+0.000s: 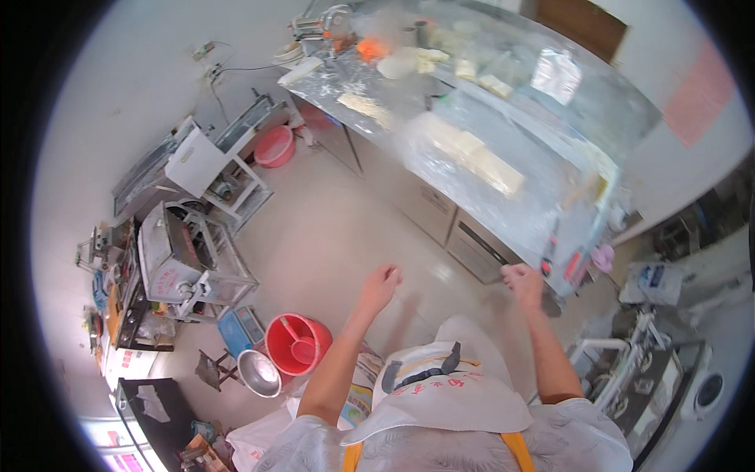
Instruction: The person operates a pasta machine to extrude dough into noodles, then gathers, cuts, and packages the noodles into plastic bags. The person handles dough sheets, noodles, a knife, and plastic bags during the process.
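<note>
I had the left hand (381, 286) and right hand (524, 283) empty-looking, fingers curled together, short of the pale, rectangular, dough-like slab (495, 170) at twelve o'clock on the silvery, sheet-topped counter (525, 222), which, I judged, wanted flat, even support.

Left hand (381, 287) and right hand (524, 285) have free air between; the counter (385, 177) probably obstructs ahead.

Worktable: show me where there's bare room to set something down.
A bare patch of the worktable lies between the pale dough strip and the red-and-black tool. Crowded: the far side, around the silver packet, and the left end, by the metal machine.
</note>
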